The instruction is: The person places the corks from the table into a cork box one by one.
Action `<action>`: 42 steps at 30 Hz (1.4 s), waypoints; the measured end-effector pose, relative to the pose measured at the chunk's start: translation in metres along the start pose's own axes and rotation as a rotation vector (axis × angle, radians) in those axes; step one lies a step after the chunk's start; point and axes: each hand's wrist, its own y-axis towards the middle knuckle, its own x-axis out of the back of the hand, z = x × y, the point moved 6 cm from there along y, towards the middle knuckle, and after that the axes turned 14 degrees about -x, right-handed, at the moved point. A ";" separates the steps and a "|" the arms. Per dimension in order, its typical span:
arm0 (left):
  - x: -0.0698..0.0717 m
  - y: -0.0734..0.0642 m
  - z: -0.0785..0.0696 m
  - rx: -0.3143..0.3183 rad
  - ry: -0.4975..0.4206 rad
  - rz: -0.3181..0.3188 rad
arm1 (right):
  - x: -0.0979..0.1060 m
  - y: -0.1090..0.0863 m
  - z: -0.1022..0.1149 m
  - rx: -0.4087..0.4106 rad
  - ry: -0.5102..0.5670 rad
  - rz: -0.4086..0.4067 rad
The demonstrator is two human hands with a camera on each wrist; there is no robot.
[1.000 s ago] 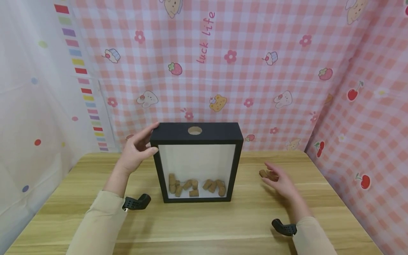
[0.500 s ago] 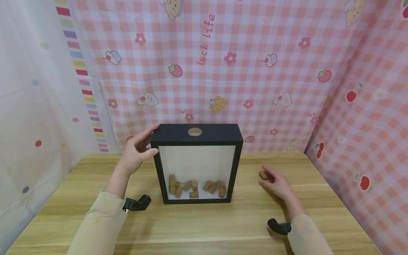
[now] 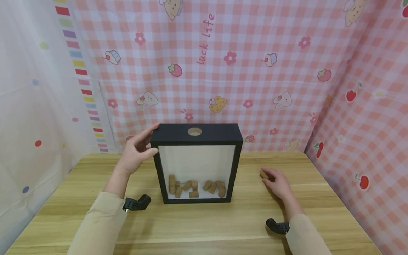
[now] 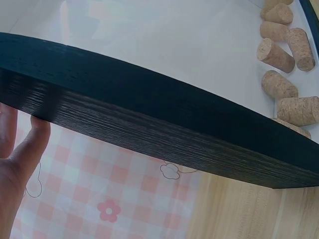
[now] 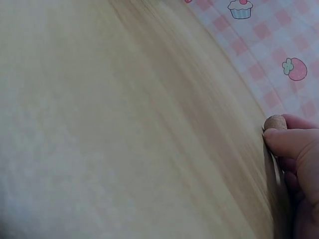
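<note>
A black box frame [image 3: 196,132] with a clear front stands upright on the table, a round hole [image 3: 194,131] in its top. Several corks [image 3: 193,193] lie at its bottom inside. My left hand [image 3: 135,152] holds the frame's upper left corner, thumb at the front edge and a finger at the rear top corner. In the left wrist view its fingers [image 4: 39,137] touch the black side wall [image 4: 149,129]. To the right of the frame, my right hand [image 3: 278,182] pinches a cork [image 3: 263,174] between thumb and fingers, low over the table. The right wrist view shows the cork's end [image 5: 275,122].
The wooden table [image 3: 204,226] runs back to a pink checked curtain [image 3: 255,78]. A white curtain [image 3: 47,106] hangs on the left, another checked curtain [image 3: 366,134] on the right. Black camera mounts [image 3: 137,202] sit at both wrists.
My right hand has moved slightly left, and its thumb and fingers have closed on one cork. The left hand and the frame have stayed in place.
</note>
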 end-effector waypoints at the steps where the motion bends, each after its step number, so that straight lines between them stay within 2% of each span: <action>1: 0.000 0.000 0.000 0.002 0.003 0.001 | 0.000 -0.001 -0.001 0.001 0.003 -0.002; 11: 0.000 0.001 0.000 0.003 0.008 -0.006 | 0.006 -0.006 -0.003 -0.035 0.062 0.044; 21: 0.001 0.001 0.000 0.005 0.015 -0.006 | 0.019 -0.015 0.013 -0.043 0.120 0.093; 25: 0.001 0.000 0.001 0.008 0.020 -0.005 | 0.029 -0.015 0.029 -0.017 0.177 0.104; 29: 0.001 0.000 0.001 0.008 0.018 -0.007 | 0.040 -0.010 0.047 0.053 0.186 0.091; 33: 0.001 0.000 0.001 0.008 0.025 -0.003 | 0.051 -0.007 0.065 0.079 0.205 0.076; 38: 0.001 0.000 0.000 0.007 0.024 -0.001 | 0.067 -0.004 0.094 0.132 0.223 0.038; 42: 0.001 0.000 0.001 0.011 0.031 -0.001 | 0.082 -0.003 0.120 0.177 0.293 0.038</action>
